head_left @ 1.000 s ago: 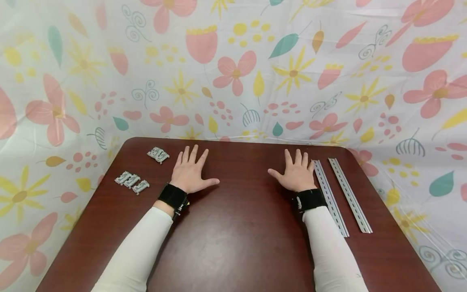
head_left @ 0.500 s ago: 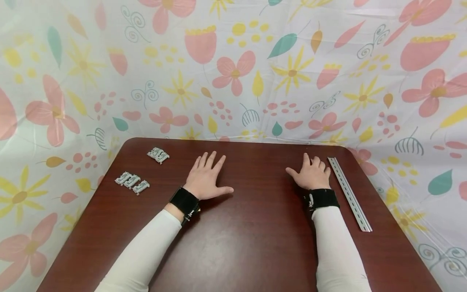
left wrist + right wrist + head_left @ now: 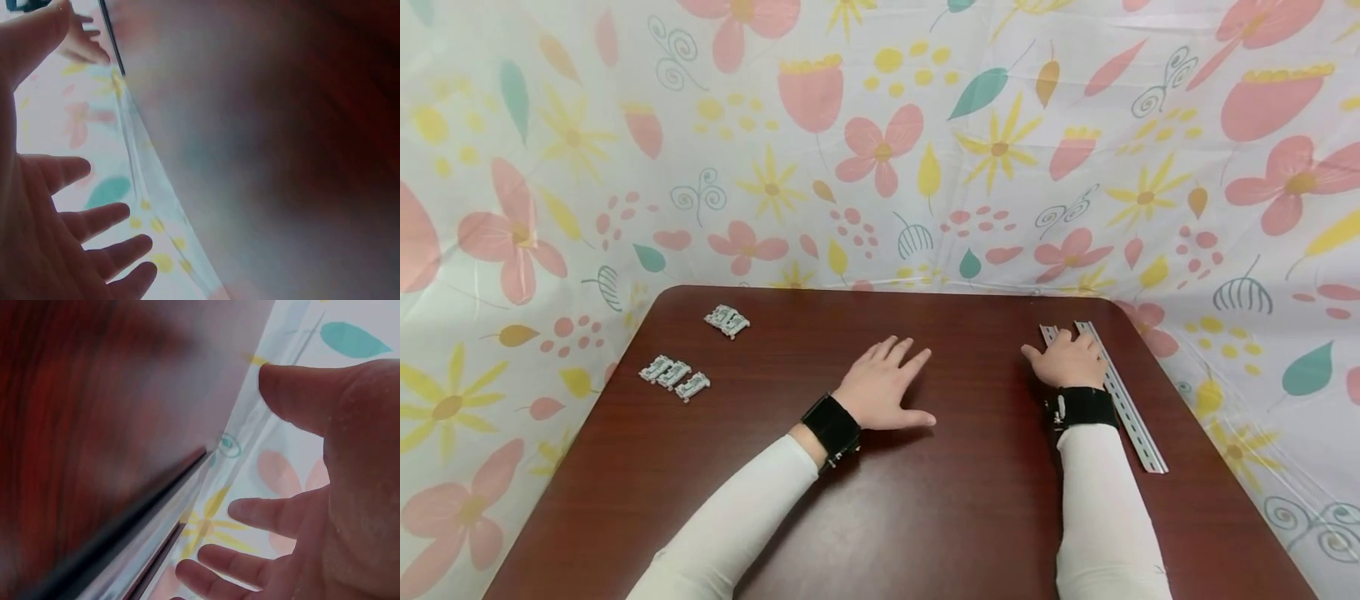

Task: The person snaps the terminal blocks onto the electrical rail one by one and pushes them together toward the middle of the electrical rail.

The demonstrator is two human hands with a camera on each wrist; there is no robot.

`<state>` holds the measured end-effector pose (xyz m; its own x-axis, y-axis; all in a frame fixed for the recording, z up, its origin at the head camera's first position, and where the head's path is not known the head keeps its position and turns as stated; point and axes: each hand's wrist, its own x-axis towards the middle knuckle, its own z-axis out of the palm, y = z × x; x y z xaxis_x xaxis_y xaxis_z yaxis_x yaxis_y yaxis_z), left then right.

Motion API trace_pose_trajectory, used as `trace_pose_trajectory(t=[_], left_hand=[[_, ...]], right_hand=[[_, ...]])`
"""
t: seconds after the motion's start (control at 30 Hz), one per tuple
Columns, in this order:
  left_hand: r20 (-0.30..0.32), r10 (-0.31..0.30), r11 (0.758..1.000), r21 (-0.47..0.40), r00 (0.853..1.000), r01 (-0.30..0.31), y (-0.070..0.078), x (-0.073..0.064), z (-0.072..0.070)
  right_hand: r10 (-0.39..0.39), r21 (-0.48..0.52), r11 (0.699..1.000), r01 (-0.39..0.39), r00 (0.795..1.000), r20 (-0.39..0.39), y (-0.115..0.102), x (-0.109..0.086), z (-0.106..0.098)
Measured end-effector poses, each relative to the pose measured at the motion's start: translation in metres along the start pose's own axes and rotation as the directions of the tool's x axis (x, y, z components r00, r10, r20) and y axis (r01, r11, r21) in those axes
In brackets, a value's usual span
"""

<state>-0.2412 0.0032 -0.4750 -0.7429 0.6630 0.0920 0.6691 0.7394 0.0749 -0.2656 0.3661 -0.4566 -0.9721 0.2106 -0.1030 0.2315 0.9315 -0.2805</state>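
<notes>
My right hand (image 3: 1067, 363) hovers over the left of two slotted metal rails, its thumb and fingers apart and a little bent. Only the far end of this left rail (image 3: 1048, 335) shows beyond the hand; the rest is hidden under hand and forearm. In the right wrist view, the fingers (image 3: 234, 565) are spread beside a rail (image 3: 125, 569), with nothing between them. The right rail (image 3: 1131, 417) lies along the hand's outer side. Near the table's middle, my left hand (image 3: 882, 387) is spread, palm down, holding nothing.
Three small grey clip-like parts (image 3: 674, 375) lie in a row on the left of the brown table (image 3: 880, 533). A further cluster of such parts (image 3: 727, 321) sits near the back left corner. A flowered curtain (image 3: 880, 233) borders the table's back and sides.
My left hand has moved right, toward the table's middle. The right hand has shifted right and slightly nearer, over the left rail, its fingers more bent. The rails and grey parts stay put.
</notes>
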Motion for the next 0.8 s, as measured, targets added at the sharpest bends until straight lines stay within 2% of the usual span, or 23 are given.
trace_pose_trajectory(t=[0.17,0.33,0.53,0.8], left_hand=[[0.029,0.062,0.998,0.031,0.998,-0.063,0.026,0.018,0.007],[0.050,0.074,0.996,0.042,0.996,-0.076,0.044,0.036,0.012],[0.062,0.074,0.994,0.072,0.995,-0.078,0.051,0.053,0.013],[0.076,0.072,0.994,0.072,0.994,-0.078,0.054,0.062,0.014]], right_hand=[[0.035,0.000,0.999,-0.035,0.999,-0.012,0.005,-0.003,-0.004],[0.051,0.001,0.999,-0.051,0.999,0.019,0.009,-0.003,-0.006],[0.062,-0.008,0.998,-0.062,0.993,0.103,0.013,-0.005,-0.013],[0.035,-0.016,0.999,-0.033,0.992,0.123,0.019,-0.012,-0.020]])
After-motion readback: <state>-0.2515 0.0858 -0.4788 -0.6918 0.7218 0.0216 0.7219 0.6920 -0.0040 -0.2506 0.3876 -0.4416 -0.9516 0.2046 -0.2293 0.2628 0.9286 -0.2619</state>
